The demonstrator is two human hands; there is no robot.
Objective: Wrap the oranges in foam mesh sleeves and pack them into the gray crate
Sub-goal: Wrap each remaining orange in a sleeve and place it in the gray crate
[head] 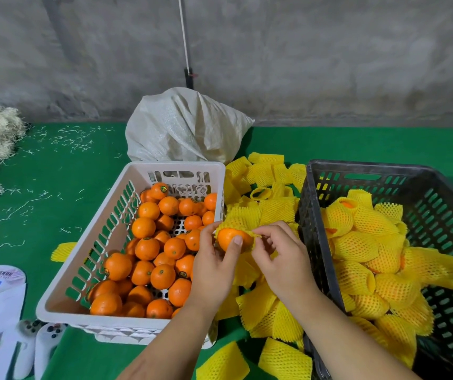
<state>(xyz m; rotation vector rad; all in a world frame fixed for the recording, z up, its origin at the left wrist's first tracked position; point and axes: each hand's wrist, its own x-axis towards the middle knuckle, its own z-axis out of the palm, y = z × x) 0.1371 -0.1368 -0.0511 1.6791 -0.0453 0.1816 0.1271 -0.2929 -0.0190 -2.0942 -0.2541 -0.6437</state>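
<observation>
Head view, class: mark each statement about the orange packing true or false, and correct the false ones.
1. The bare oranges sit in the white basket. True.
2. The gray crate is empty. False: it holds wrapped oranges.
3. Both hands work on one orange. True: left hand holds it, right hand pinches its foam sleeve.
4. Loose sleeves lie inside the white basket. False: they lie between the two containers.

Not much to see on the person really: both forearms are bare with no sleeves in view, no gloves, no watch, no rings on the left hand (214, 270) or right hand (282, 259). Short plain fingernails.
</observation>
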